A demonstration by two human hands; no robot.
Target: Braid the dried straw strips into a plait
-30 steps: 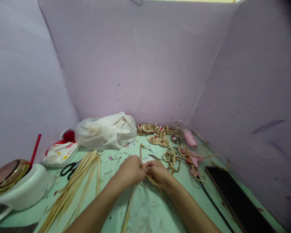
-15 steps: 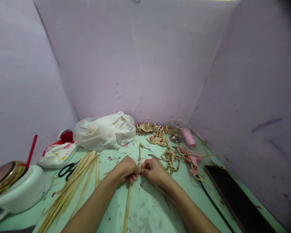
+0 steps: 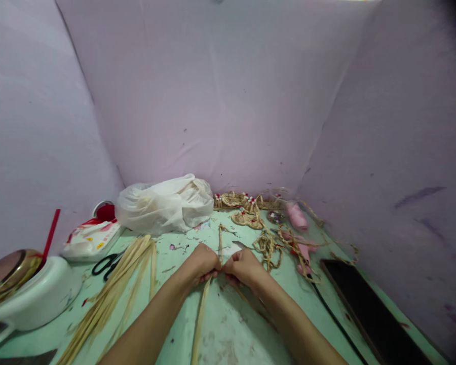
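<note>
A thin braid of straw (image 3: pixel 221 241) runs from the tabletop toward me, and both hands pinch its near end. My left hand (image 3: pixel 204 262) is closed on the straw strands, fingers curled under. Below it a flat pale strand (image 3: pixel 200 319) trails toward the near edge. My right hand (image 3: pixel 243 266) is closed around the same spot, thumb and forefinger pinched together; another strand (image 3: pixel 251 300) hangs beneath its wrist. The two hands almost touch at the braid, and the fingers hide the exact crossing of the strands.
Loose straw strips (image 3: pixel 110 299) and black scissors (image 3: pixel 105 264) lie left, near a white pot (image 3: pixel 49 294). A plastic bag (image 3: pixel 167 205) sits behind. Rightward are coiled braid (image 3: pixel 268 248), a pink glue gun (image 3: pixel 304 256) with a black cord, pink thread (image 3: pixel 297 216) and a dark flat slab (image 3: pixel 368 309).
The hands stay at the braid's near end, with small finger shifts. My right hand has moved slightly right, and the strand under its wrist shows more. The view has shifted a little.
</note>
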